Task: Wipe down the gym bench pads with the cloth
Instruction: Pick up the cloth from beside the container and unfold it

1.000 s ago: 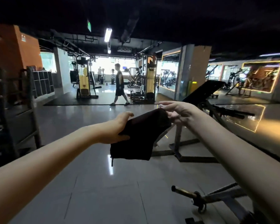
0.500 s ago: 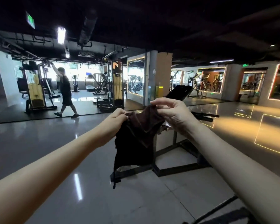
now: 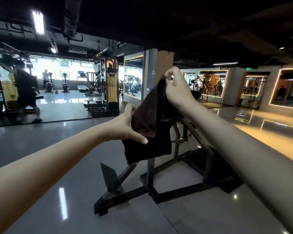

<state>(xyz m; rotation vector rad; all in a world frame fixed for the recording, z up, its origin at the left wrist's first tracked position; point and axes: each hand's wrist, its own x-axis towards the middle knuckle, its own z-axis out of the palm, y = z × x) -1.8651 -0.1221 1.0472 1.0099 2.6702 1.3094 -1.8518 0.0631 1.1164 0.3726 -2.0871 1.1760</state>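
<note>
Hands are both on the cloth (image 3: pixel 152 132), a little apart and up in front of me. My left hand (image 3: pixel 125 127) grips the cloth's left edge, thumb across the front and fingers hidden behind the fabric. My right hand (image 3: pixel 178 92) sits higher, toward 1 o'clock from it, and pinches the cloth's top corner between thumb and fingertips. The cloth is dark and brownish. It hangs in loose folds between the two grips, its lower edge free in the air and touching nothing else that I can see.

Straight behind it stands the bench (image 3: pixel 150 176), a dark metal frame with a sloping beam and a flat base on the floor, running from 7 o'clock toward 4 o'clock under my arms. I cannot make out its pad behind the cloth and my right hand.

The floor (image 3: pixel 74 166) is glossy grey tile. At 9 o'clock is a blurred person (image 3: pixel 26 92). Toward 11 o'clock stands a yellow cable machine (image 3: pixel 112 85). At 3 o'clock, mirrors (image 3: pixel 213 83) with lit frames line the wall.
</note>
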